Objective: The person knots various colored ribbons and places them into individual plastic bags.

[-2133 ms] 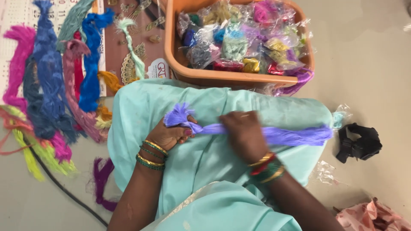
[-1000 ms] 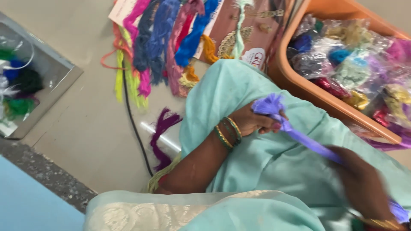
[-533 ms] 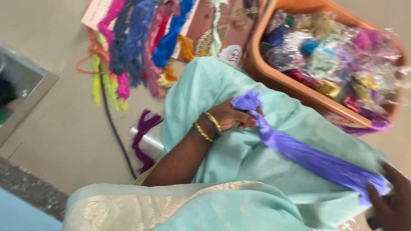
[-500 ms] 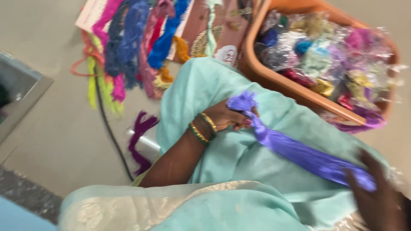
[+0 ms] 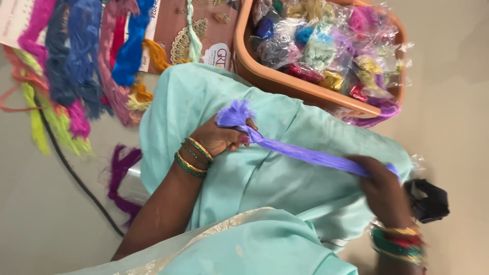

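A long bundle of purple threads [image 5: 305,153] lies stretched across my lap, which is covered by mint green cloth [image 5: 265,183]. My left hand [image 5: 219,138] grips the bundle near its frayed tufted end [image 5: 234,113]. My right hand [image 5: 384,186] is closed over the other end of the bundle at the right; it is blurred. Both wrists wear coloured bangles.
An orange plastic tub [image 5: 305,90] full of small plastic bags of coloured thread stands beyond my knee. Several coloured thread hanks [image 5: 81,66] lie on the floor at the upper left, on printed card. A black cable [image 5: 76,178], a magenta hank [image 5: 119,173] and a black object [image 5: 428,201] lie nearby.
The view has swung back to the right and straightened. My right hand slid out along the purple bundle to its far end; my left hand kept its hold on the tufted end.
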